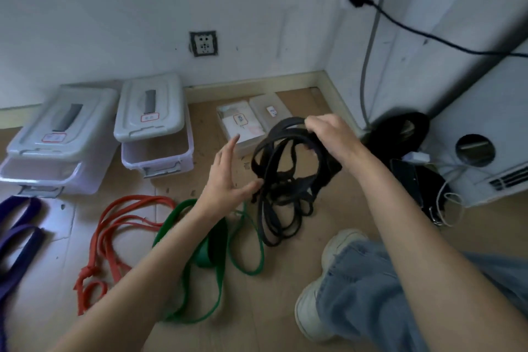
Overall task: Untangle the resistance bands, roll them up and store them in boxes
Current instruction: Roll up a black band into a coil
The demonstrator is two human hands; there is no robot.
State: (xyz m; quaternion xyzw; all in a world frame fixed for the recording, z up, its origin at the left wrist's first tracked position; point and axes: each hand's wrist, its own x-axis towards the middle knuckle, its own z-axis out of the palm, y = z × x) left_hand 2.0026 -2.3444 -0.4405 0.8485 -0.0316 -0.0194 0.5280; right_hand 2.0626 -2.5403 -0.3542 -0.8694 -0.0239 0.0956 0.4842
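My right hand [328, 134] is shut on the top of a tangled black resistance band [281, 180], lifting its loops while the lower end trails on the floor. Just left of the tangle is my left hand [228, 177], fingers spread, its thumb touching the black loops. On the wooden floor lie a green band [217, 251], a knotted red band [114, 234] and a purple band [20, 234]. Two translucent boxes [157, 157] [40, 174] stand by the wall with their lids slid back. Two smaller closed boxes [243, 123] [268, 111] sit behind the black band.
My bent leg in jeans with a white shoe [320, 288] is at the lower right. A white appliance [485, 157] stands at the right beside a black bag and cables [423, 180]. The wall with a socket [203, 43] and a plugged black cord closes off the back.
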